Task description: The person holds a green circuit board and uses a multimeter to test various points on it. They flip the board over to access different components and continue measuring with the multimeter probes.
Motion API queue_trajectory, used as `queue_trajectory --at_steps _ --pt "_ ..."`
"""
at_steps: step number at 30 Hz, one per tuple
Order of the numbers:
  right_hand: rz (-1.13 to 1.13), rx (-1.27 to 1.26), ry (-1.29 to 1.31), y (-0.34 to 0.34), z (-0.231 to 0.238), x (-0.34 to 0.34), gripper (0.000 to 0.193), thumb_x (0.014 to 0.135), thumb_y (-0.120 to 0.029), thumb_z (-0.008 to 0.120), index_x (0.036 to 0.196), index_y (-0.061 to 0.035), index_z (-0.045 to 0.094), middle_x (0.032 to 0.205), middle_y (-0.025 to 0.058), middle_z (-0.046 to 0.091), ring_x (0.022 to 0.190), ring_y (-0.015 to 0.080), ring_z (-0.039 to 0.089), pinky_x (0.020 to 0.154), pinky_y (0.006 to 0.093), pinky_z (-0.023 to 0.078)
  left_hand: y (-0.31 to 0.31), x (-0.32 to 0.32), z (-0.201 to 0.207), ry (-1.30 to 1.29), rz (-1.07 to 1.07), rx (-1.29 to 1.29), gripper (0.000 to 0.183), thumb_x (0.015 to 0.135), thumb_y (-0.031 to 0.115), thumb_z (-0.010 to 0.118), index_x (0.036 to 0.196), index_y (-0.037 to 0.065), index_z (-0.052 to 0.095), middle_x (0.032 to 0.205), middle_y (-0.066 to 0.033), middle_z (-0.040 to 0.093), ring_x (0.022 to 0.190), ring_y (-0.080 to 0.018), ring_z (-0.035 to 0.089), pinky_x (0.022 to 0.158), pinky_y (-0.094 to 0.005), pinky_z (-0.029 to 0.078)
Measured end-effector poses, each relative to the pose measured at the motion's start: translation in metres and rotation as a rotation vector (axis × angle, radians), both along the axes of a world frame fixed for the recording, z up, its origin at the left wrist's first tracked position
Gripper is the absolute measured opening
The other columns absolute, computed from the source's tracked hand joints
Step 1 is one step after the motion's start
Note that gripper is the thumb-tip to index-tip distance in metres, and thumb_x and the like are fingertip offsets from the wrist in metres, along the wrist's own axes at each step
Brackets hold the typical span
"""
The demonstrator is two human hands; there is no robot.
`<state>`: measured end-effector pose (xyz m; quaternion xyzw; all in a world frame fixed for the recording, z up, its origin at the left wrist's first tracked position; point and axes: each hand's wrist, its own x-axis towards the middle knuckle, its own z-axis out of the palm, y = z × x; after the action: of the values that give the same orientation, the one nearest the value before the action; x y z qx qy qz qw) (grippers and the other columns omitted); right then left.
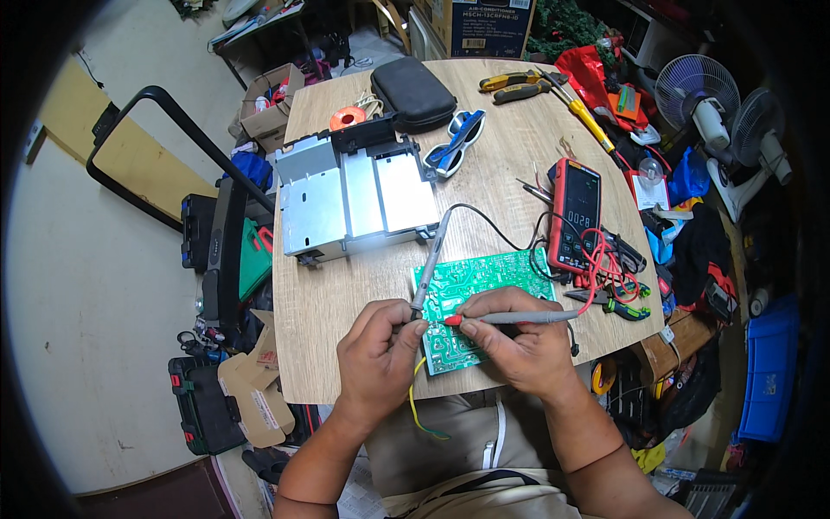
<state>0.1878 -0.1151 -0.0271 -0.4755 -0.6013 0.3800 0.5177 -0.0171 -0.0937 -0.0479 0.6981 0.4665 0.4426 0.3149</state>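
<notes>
A green circuit board (484, 272) lies solder side up near the table's front edge. My left hand (380, 350) is closed around a grey test probe (431, 259), which stands steeply at the board's left edge with a black lead from its top. Pinched in my right hand (519, 350) is a second probe (536, 317), grey with a red tip end, lying almost level over the board and pointing left. Both probe ends nearly meet; whether they touch the board I cannot tell. Their leads run to a red multimeter (575, 216) with a lit display. A yellow-green wire (415, 402) hangs below the board.
A metal housing (359, 195) sits on the table's left, with white-blue sunglasses (458, 143) and a black case (413, 93) behind it. Pliers (523, 85), a yellow soldering iron (588, 121) and green-handled cutters (618, 303) lie right. Two fans (696, 91) stand beyond.
</notes>
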Motion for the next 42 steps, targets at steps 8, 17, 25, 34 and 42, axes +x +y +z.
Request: queue_trajectory --at_steps 8,17,25,34,42 --pt "0.019 -0.077 -0.087 -0.0017 0.0041 0.0026 0.013 0.092 -0.008 0.079 0.099 0.0009 0.073 0.095 0.0124 0.076 0.089 0.0194 0.073 0.08 0.0319 0.058 -0.0042 0.0031 0.005 -0.036 0.023 -0.077 0.012 0.096 0.007 0.073 0.1 -0.003 0.068 0.094 -0.0091 0.068 0.081 -0.0142 0.065 0.073 -0.027 0.052" --pt "0.019 -0.057 -0.102 -0.0016 0.0028 0.0029 0.014 0.091 -0.009 0.08 0.099 0.0007 0.073 0.094 0.0122 0.076 0.088 0.0199 0.073 0.079 0.0323 0.058 -0.0032 0.003 0.0028 -0.049 0.019 -0.08 0.011 0.097 0.007 0.071 0.099 -0.003 0.067 0.094 -0.0086 0.068 0.081 -0.0133 0.063 0.073 -0.0267 0.052" --pt "-0.006 0.009 -0.057 0.0005 0.0006 0.0011 0.012 0.091 -0.011 0.08 0.1 -0.0032 0.075 0.087 0.0064 0.072 0.069 0.0102 0.061 0.06 0.0269 0.047 -0.0015 0.0006 0.0028 -0.019 -0.001 -0.102 0.012 0.098 0.008 0.071 0.1 -0.003 0.067 0.094 -0.0084 0.067 0.082 -0.0137 0.062 0.074 -0.0274 0.051" --pt "-0.006 -0.012 -0.01 0.0007 -0.0011 -0.0002 0.013 0.091 -0.009 0.079 0.101 -0.0021 0.075 0.088 0.0063 0.073 0.07 0.009 0.062 0.06 0.026 0.048 0.0041 -0.0028 -0.001 -0.031 -0.054 -0.009 0.013 0.095 0.007 0.073 0.101 -0.002 0.065 0.094 -0.0119 0.066 0.073 -0.0174 0.063 0.067 -0.0293 0.052" --pt "-0.025 -0.032 0.016 -0.0008 0.0021 -0.002 0.012 0.091 -0.006 0.079 0.099 0.0002 0.073 0.093 0.0094 0.075 0.082 0.0136 0.071 0.073 0.0278 0.057 0.0033 -0.0023 0.0063 -0.034 -0.059 -0.053 0.011 0.093 0.005 0.073 0.101 -0.001 0.066 0.095 -0.0136 0.067 0.075 -0.0215 0.066 0.066 -0.032 0.054"
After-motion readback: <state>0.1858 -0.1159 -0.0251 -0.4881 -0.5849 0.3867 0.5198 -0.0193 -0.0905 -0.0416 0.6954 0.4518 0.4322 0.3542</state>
